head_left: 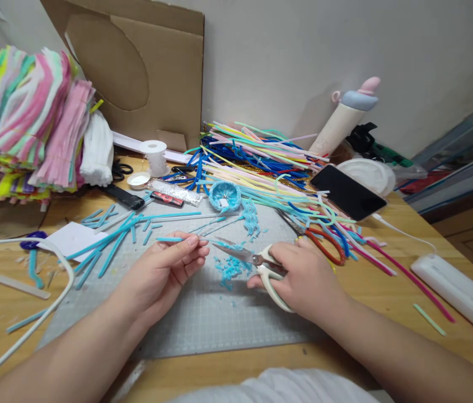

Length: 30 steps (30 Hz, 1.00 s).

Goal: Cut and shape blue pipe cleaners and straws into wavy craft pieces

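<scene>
My left hand [177, 263] pinches a short blue pipe cleaner [168, 239] between thumb and fingers, its far end pointing toward the scissors. In my right hand [305, 277] are scissors [267, 271] with pale handles, their blades parted just right of the pipe cleaner's end. Beneath the blades lies a heap of blue fuzz clippings [232, 268] on the grey cutting mat [202, 330]. Beyond them sit a round blue pipe-cleaner bowl shape [225, 197] and a wavy light-blue piece [251, 218].
Cut blue pipe cleaners [110, 246] lie at left, near a white cable [68, 274]. Colourful pipe cleaners [257, 162] pile up at the back. Orange-handled scissors [328, 246], a phone [347, 193] and a power strip [458, 294] are on the right. Bundles [30, 117] stand back left.
</scene>
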{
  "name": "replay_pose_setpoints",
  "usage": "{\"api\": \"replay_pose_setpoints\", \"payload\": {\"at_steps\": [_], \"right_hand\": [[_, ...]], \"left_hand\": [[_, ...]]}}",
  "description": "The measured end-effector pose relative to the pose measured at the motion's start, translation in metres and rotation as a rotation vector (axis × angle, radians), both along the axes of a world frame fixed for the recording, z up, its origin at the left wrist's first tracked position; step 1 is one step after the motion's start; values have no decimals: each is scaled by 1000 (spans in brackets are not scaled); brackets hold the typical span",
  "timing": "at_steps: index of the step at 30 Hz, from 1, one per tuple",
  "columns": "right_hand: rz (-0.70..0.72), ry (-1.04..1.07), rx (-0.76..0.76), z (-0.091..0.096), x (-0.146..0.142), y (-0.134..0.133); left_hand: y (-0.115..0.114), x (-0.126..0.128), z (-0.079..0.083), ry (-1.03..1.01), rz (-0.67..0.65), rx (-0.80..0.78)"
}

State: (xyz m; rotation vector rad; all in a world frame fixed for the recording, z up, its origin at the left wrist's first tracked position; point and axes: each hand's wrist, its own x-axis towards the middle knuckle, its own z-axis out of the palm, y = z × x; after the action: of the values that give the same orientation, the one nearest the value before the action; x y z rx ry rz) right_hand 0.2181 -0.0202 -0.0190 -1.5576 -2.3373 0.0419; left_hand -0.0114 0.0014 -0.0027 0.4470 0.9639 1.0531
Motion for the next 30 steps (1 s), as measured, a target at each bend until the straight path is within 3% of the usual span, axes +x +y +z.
{"api": "replay_pose_setpoints", "payload": {"at_steps": [11, 18, 30], "right_hand": [[25, 4, -7, 0, 3, 3], [-45, 48, 117, 9, 7, 6], [-66, -84, 68, 4, 3, 7]], "left_hand": [[0, 0, -1, 112, 15, 52], [-4, 3, 2, 333, 51, 194], [-6, 5, 4, 416, 63, 244]]}}
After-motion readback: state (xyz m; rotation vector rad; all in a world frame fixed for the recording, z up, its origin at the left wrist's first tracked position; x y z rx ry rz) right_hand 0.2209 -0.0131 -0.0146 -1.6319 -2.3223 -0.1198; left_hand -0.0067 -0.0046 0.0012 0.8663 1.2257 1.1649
